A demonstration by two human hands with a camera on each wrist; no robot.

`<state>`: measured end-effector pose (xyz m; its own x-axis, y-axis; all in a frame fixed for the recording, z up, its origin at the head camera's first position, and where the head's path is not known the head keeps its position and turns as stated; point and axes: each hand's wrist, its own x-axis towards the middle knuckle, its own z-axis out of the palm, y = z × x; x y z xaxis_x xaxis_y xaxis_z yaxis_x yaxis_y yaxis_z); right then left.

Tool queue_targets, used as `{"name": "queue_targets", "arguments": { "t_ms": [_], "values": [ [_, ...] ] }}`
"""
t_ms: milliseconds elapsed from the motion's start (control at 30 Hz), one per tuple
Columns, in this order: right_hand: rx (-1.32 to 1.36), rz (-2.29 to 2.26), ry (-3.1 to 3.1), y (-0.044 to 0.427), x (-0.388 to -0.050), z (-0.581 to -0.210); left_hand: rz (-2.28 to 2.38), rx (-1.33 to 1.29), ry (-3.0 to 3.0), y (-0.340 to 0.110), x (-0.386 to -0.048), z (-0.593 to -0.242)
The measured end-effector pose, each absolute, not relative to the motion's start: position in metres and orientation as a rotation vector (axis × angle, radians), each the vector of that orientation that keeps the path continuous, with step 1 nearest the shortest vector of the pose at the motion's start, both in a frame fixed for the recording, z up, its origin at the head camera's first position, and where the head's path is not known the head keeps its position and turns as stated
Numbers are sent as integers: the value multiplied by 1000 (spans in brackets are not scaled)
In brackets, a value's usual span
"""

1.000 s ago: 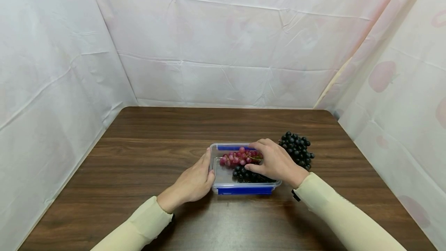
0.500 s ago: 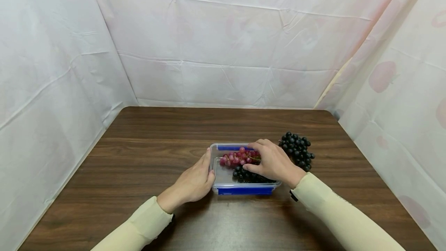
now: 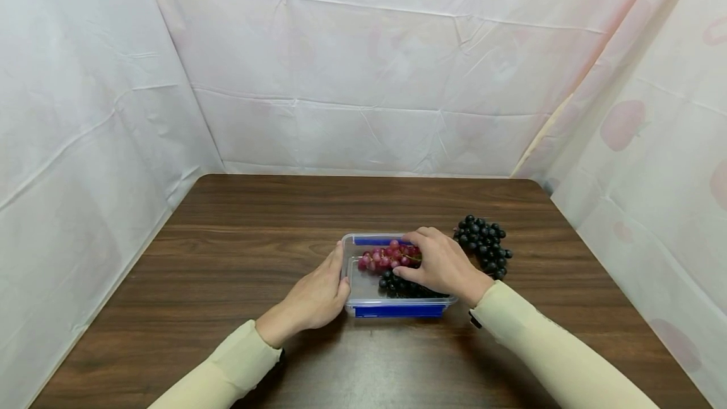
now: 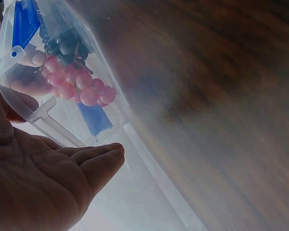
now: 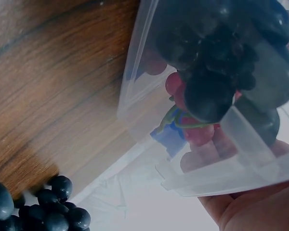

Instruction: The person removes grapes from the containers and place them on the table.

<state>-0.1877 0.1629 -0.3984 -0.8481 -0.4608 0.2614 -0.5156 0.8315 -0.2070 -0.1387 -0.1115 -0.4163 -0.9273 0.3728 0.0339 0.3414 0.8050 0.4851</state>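
Observation:
A clear plastic food container point(image 3: 363, 291) with blue side clips stands on the table, its top uncovered. Inside it are a bunch of red grapes point(image 3: 380, 259) and, nearer the front, a bunch of black grapes point(image 3: 392, 284). My left hand point(image 3: 318, 292) rests its straight fingers along the container's left wall. My right hand point(image 3: 445, 264) reaches over the right rim, thumb and fingers spread apart above the grapes. Its fingers touch the red grapes, seen through the wall in the right wrist view; the palm hides the bunches' right ends.
Another bunch of black grapes point(image 3: 483, 242) lies on the brown wooden table point(image 3: 255, 219), just right of the container and close behind my right wrist. Pale cloth point(image 3: 363, 68) hangs around the table's back and sides.
My right hand has slid slightly left over the container, covering more of the red grapes. The left hand, the container and the loose black bunch stay put.

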Motion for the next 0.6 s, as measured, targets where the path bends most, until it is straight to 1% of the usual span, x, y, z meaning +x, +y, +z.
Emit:
{"name": "queue_targets", "arguments": {
  "t_ms": [300,600],
  "values": [
    [764,328,-2771,158,-188,-400,755,566,2917,-111,-139,-416],
    [711,294,-2797,150,-186,-399,754,576,2923,-111,-139,-416]
  ]
}}
